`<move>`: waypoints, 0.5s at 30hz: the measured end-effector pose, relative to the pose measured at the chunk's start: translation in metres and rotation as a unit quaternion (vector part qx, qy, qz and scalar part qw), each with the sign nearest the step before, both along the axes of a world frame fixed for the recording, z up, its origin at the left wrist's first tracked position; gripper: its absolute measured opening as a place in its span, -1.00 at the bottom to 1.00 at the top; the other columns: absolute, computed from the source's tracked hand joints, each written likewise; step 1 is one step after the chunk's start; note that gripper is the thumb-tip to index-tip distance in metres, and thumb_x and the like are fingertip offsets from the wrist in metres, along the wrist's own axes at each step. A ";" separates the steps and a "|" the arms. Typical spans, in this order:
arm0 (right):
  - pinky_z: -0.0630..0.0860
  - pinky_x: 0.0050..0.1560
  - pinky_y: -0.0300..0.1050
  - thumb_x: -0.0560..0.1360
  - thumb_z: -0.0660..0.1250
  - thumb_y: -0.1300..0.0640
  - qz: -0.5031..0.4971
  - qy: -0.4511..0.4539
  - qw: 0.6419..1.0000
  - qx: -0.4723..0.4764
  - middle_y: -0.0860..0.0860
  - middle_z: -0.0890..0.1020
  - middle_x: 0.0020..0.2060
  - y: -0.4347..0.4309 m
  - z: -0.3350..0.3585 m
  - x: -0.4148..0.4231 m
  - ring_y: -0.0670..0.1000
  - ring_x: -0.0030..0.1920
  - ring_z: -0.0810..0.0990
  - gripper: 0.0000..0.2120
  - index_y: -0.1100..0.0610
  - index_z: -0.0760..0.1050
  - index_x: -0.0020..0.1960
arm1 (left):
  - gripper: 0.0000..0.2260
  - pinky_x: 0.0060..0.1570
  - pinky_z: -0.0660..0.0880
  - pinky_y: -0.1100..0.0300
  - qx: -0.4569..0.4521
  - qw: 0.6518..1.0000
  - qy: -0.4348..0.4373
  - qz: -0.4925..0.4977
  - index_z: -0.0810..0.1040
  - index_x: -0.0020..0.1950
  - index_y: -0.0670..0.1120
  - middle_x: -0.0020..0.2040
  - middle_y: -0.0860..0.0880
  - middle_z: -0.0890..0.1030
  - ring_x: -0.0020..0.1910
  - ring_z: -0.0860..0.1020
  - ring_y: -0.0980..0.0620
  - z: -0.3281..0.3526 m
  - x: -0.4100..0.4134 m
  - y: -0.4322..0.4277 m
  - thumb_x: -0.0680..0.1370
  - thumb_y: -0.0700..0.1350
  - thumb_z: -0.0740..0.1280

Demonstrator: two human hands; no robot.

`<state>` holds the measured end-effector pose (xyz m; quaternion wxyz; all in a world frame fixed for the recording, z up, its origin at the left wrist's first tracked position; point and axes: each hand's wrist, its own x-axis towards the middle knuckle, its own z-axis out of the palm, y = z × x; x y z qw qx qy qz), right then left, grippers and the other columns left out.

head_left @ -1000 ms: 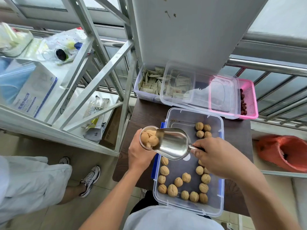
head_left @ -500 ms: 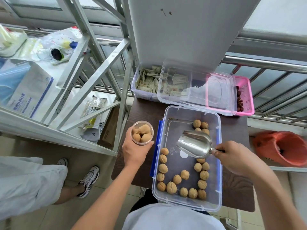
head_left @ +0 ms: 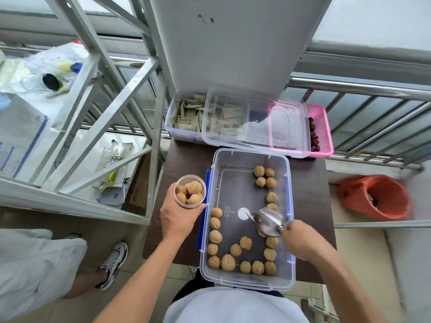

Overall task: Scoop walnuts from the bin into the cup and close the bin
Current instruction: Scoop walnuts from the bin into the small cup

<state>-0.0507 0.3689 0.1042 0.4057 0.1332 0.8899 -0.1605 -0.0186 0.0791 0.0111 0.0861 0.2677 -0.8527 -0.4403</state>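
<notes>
Shirt point(head_left: 235, 306): pale, whitish-blue, plain fabric, only a strip of it in view at the bottom edge. Left forearm point(head_left: 140, 280) and right forearm point(head_left: 342, 287) bare along the whole visible length. Left grip point(head_left: 177, 220) and right grip point(head_left: 300, 241) bare too. Dark garment point(head_left: 193, 285) shows just past the shirt; can't tell what kind.

Tan walnuts point(head_left: 215, 236), clear blue-latched bin point(head_left: 289, 183), silver scoop point(head_left: 268, 221), pink basket point(head_left: 323, 127), orange bag point(head_left: 349, 197).

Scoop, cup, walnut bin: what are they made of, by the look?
Scoop: polished metal, likely steel; mirror-like glints. Cup: clear, probably thin plastic; walnuts show through its wall. Bin: clear rigid plastic, dark table visible through its floor, blue clips.
</notes>
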 end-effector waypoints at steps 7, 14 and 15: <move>0.51 0.05 -0.04 0.62 0.06 0.28 0.007 0.013 1.000 0.011 0.22 0.61 0.15 -0.015 -0.035 -0.010 0.13 -0.14 0.54 -0.68 0.29 0.53 0.22 | -0.18 -0.08 0.32 0.68 0.019 1.000 -0.002 -0.003 0.38 0.31 0.42 0.00 0.49 0.53 0.02 0.51 0.52 -0.001 0.005 0.002 0.19 0.14 0.74; 0.43 -0.04 -0.04 0.65 0.07 0.08 -0.093 0.096 0.991 -0.033 0.29 0.61 0.14 -0.026 -0.067 -0.048 0.29 0.14 0.58 -0.66 0.30 0.47 0.18 | -0.18 -0.09 0.31 0.70 0.015 1.000 -0.005 -0.006 0.38 0.32 0.40 0.00 0.54 0.53 0.01 0.53 0.42 0.000 0.004 0.001 0.18 0.15 0.73; 0.41 -0.05 -0.04 0.65 0.07 0.07 -0.097 0.096 0.990 -0.034 0.28 0.60 0.16 -0.028 -0.070 -0.053 0.28 0.15 0.57 -0.65 0.29 0.46 0.22 | -0.18 -0.08 0.31 0.69 0.015 1.000 -0.005 -0.006 0.39 0.33 0.39 0.00 0.52 0.51 0.01 0.52 0.40 -0.001 0.003 0.000 0.18 0.14 0.74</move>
